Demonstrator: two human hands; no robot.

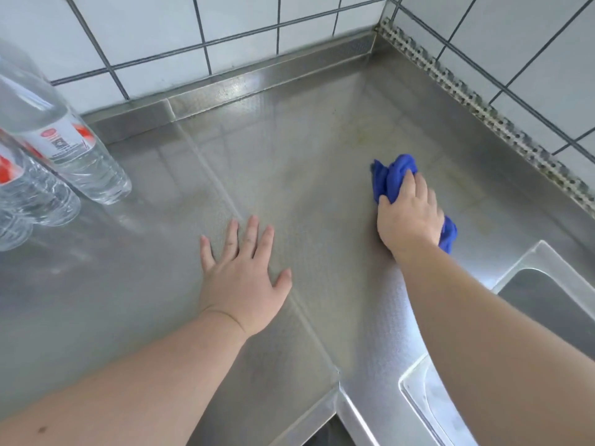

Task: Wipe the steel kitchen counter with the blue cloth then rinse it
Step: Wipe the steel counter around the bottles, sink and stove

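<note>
The steel counter [289,162] fills the view and runs into a tiled corner. A bunched blue cloth [391,177] lies on it toward the right. My right hand [409,217] grips the cloth from above and presses it against the steel, with cloth showing past the fingers and behind the wrist. My left hand [241,275] lies flat on the counter's middle, fingers spread and straight, holding nothing.
Clear plastic water bottles [64,140] with red and white labels stand at the left edge. A steel sink basin [547,304] opens at the right, partly behind my right forearm. White tiled walls [225,27] close the back and right sides.
</note>
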